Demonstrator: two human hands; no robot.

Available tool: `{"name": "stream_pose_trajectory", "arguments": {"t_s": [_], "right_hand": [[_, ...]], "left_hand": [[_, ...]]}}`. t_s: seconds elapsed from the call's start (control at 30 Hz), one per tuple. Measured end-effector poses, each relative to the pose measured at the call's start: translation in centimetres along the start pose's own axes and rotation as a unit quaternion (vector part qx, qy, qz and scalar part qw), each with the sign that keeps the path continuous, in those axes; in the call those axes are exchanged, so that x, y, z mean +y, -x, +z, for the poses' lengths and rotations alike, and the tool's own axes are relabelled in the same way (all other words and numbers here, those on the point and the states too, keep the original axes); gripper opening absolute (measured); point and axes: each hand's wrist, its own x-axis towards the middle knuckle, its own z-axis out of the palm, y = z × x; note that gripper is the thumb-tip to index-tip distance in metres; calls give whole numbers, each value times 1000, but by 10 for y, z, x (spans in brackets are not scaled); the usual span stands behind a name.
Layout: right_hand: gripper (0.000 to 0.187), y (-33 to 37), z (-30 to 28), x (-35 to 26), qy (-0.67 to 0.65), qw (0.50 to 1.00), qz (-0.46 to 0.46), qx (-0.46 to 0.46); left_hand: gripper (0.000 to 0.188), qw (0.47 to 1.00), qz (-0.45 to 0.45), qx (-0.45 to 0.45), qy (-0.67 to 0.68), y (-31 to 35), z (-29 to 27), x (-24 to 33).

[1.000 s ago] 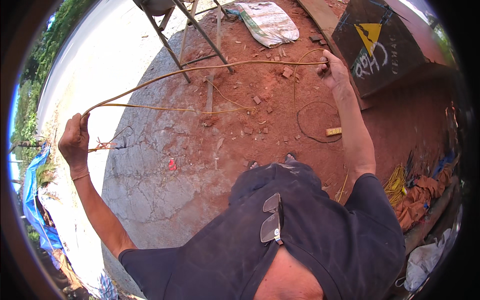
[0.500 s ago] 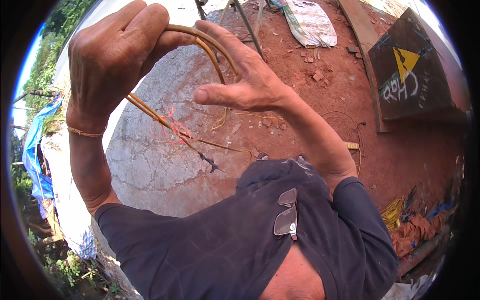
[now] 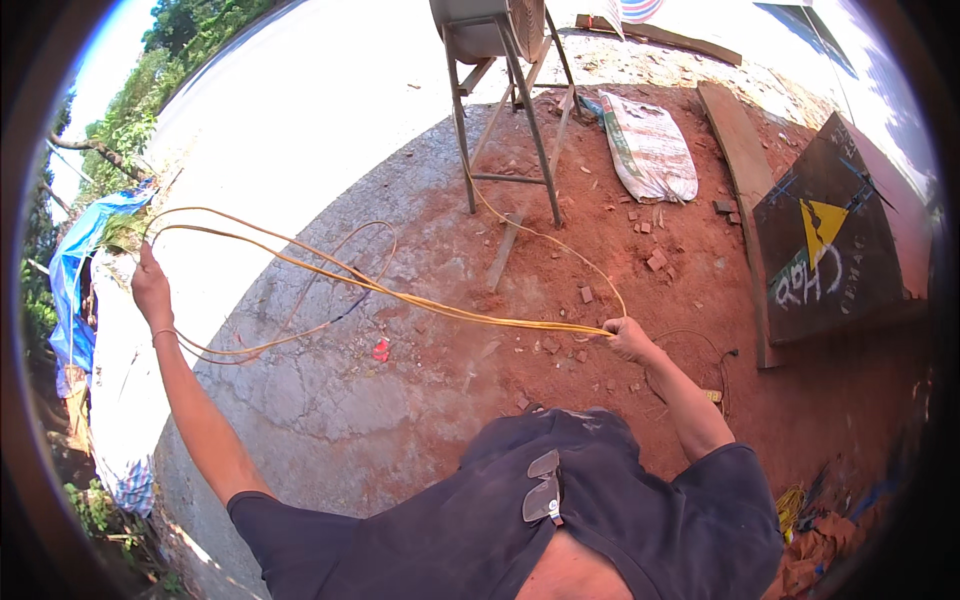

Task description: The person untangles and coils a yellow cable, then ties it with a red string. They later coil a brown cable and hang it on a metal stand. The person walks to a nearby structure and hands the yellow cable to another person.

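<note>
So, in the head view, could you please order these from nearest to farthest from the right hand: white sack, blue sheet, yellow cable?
From the right hand:
1. Yellow cable: in its grip, stretching to the left.
2. White sack: on the ground ahead.
3. Blue sheet: at the far left.

Red earth [image 3: 460, 400] and grey concrete [image 3: 300, 390] spread out before you, with a metal-legged stand [image 3: 528, 120] planted near where the two meet. To the stand's right you have a white sack [image 3: 648, 155] lying flat and, farther right, a long brown plank [image 3: 742, 165]. Brick pieces [image 3: 656, 260] litter the ground right of the stand toward you; a red scrap [image 3: 381, 351] lies left of it.
</note>
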Motion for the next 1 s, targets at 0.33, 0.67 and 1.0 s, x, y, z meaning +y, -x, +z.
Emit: {"name": "stream_pose_trajectory", "arguments": {"t_s": [0.33, 0.67, 1.0], "right_hand": [[26, -47, 58, -213, -185, 969, -162, 4], [22, -143, 111, -270, 86, 944, -312, -59], [22, -252, 105, -227, 20, 937, -344, -50]], "left_hand": [[63, 406, -506, -512, 563, 327, 193, 108], [42, 572, -425, -388, 585, 287, 220, 200], [44, 446, -304, -354, 763, 50, 264, 137]]}}
